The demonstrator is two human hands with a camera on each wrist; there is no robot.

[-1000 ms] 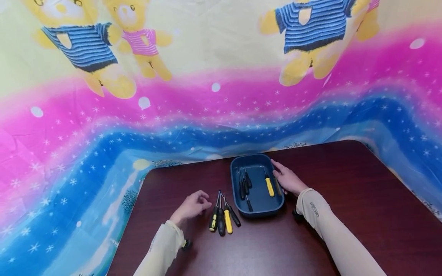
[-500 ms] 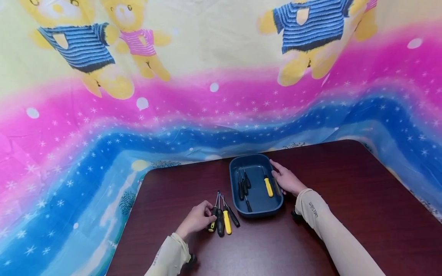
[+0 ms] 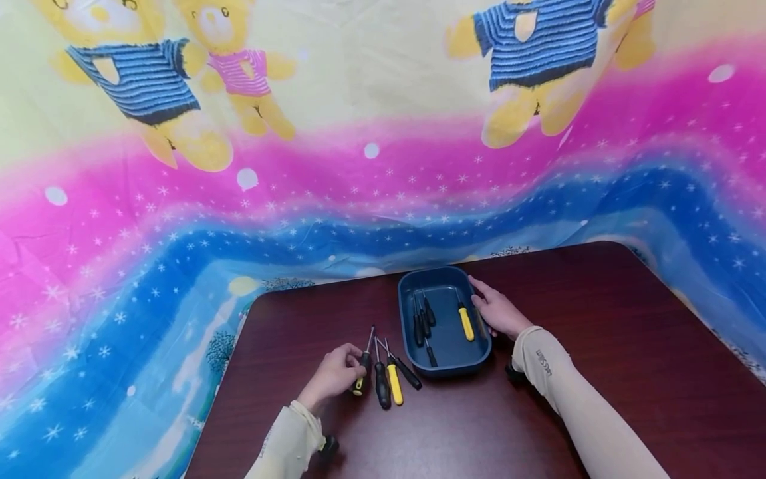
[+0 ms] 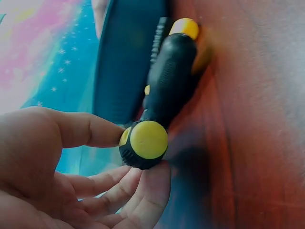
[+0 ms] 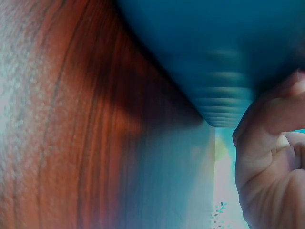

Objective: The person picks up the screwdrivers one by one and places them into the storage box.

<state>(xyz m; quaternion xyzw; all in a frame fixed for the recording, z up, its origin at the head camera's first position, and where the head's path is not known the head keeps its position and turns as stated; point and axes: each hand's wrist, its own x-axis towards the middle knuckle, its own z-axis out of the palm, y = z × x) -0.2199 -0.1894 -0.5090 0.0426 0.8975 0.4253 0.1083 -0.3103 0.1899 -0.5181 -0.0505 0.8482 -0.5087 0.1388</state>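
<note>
My left hand (image 3: pixel 332 376) pinches a black-and-yellow screwdriver (image 3: pixel 362 370) by its handle, its tip pointing away from me. In the left wrist view, the round yellow end (image 4: pixel 148 139) of that handle sits between thumb and fingers. Just right of it on the table lie a black-handled screwdriver (image 3: pixel 382 389), a yellow-handled screwdriver (image 3: pixel 395 384) and a slim black one (image 3: pixel 409 374). My right hand (image 3: pixel 501 311) rests against the right side of a dark blue tray (image 3: pixel 450 372), fingers fairly straight along the wall; some fingertips are hidden.
Inside the tray lie several small black screwdrivers (image 3: pixel 418 328) and one yellow-handled screwdriver (image 3: pixel 466 324). The tray stands near the back edge of a dark red-brown table (image 3: pixel 598 346). Behind it hangs a cloth (image 3: pixel 359 179) printed with bears.
My left hand has come to the screwdrivers, taken the black-and-yellow one and shifted it slightly left, apart from the others. The slim black screwdriver has moved slightly right. My right hand stays at the tray.
</note>
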